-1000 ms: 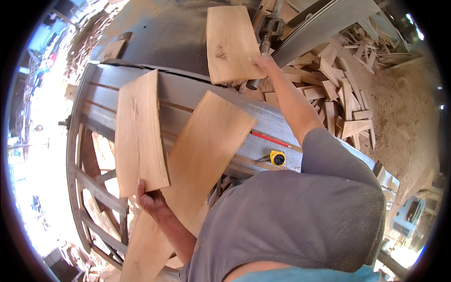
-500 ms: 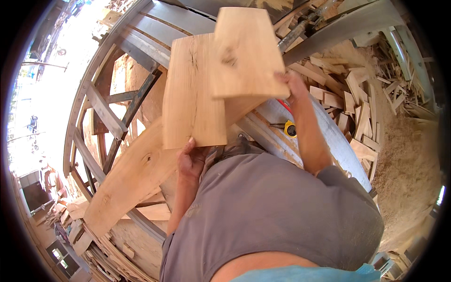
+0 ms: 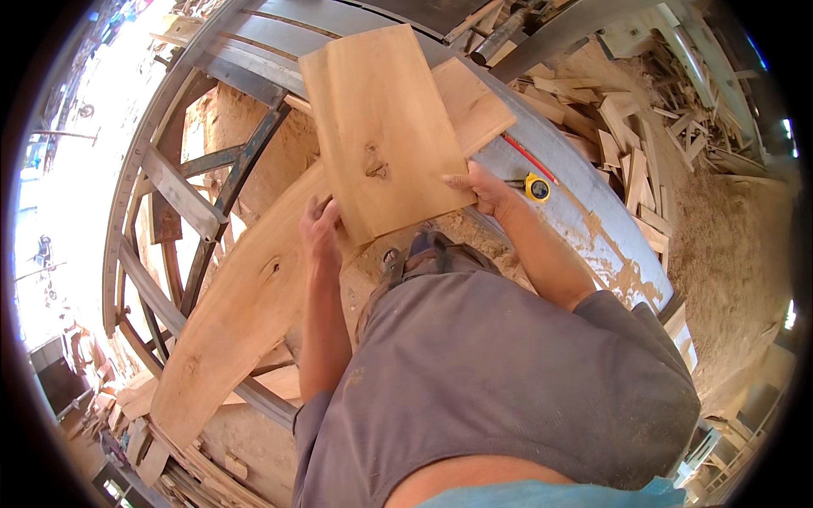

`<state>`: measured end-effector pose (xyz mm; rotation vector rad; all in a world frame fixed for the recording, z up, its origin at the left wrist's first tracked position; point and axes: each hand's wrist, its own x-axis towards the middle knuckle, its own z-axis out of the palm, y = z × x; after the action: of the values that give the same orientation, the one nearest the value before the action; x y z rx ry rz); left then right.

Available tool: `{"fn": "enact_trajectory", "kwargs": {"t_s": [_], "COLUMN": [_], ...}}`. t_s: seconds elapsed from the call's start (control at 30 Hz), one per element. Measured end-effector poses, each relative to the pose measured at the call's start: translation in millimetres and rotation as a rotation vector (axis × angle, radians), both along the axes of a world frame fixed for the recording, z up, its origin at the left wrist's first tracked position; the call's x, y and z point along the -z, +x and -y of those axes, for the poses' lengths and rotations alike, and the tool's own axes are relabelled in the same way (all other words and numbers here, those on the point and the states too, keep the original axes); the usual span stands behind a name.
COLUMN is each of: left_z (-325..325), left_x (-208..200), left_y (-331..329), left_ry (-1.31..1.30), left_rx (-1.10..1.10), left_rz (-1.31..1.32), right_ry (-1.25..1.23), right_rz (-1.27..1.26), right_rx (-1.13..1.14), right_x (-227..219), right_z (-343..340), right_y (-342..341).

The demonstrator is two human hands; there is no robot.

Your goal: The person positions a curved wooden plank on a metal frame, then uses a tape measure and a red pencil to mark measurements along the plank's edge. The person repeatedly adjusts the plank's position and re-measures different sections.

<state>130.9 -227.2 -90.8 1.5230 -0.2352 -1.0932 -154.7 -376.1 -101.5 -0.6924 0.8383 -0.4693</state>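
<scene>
A pale wooden board (image 3: 385, 110) with a dark knot near its lower end is held up in front of me by both hands. My left hand (image 3: 322, 229) is closed at its lower left edge. At its lower right corner, my right hand (image 3: 491, 188) grips it with the thumb on the top face. Whether a second board lies flush behind it is hidden. Beneath, a long plank (image 3: 233, 317) with a curved edge runs diagonally from lower left; a wooden end (image 3: 474, 102) shows past the board's right side.
A yellow tape measure (image 3: 537, 187) and a red pencil (image 3: 532, 159) lie on the grey metal machine table (image 3: 593, 212) at right. A metal frame (image 3: 190, 199) stands at left. Offcuts (image 3: 631, 161) are heaped beyond the table, beside sawdust (image 3: 720, 262) on the floor.
Two boards were held apart, one in each hand. Now a single board shows between both hands, the other no longer visible separately. My right hand has come down and left.
</scene>
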Motion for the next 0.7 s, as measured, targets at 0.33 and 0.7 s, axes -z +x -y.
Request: {"fn": "enact_trajectory", "kwargs": {"t_s": [0.33, 0.7], "left_z": [1.3, -85.1], "left_x": [-10.6, -5.9], "left_y": [16.7, -66.1], "left_ry": [0.068, -0.015], "left_rx": [0.286, 0.382], "left_rz": [-0.123, 0.093], "right_ry": [-0.023, -0.242], "right_rz": [-0.023, -0.372], "right_rx": [0.092, 0.25], "right_x": [-32.1, -45.4], "right_z": [-77.5, -193.8], "right_y": [5.0, -82.3]}}
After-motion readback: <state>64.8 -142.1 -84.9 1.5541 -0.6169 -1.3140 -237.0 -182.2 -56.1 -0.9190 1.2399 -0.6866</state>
